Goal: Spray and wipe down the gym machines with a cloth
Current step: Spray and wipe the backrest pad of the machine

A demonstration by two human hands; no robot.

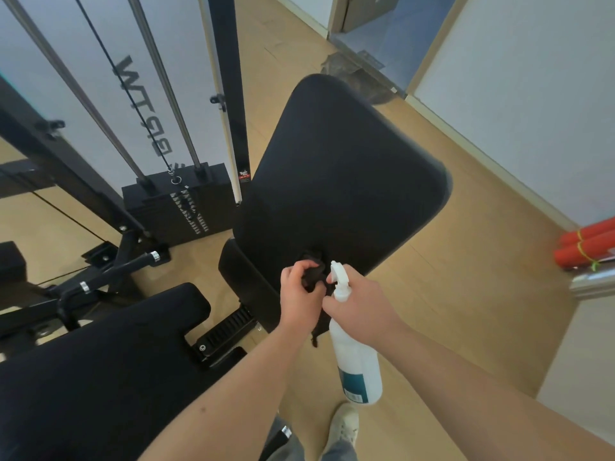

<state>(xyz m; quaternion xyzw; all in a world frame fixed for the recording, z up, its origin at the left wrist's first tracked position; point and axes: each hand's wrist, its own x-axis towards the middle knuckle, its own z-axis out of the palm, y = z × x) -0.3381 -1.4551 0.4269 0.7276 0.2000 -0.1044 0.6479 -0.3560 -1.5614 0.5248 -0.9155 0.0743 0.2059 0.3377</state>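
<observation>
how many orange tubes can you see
2, both at the right edge of view: upper tube and lower tube, touching. More may be hidden beyond the frame.

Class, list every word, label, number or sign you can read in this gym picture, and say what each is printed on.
"W T", then what looks like "B P": large dark letters running sideways on the white panel, partly crossed by a cable; the rest is uncertain.
White markings on the weight stack: too blurred to read.
Sticker on the black upright: too small.
Teal label on the spray bottle: print too small.
</observation>
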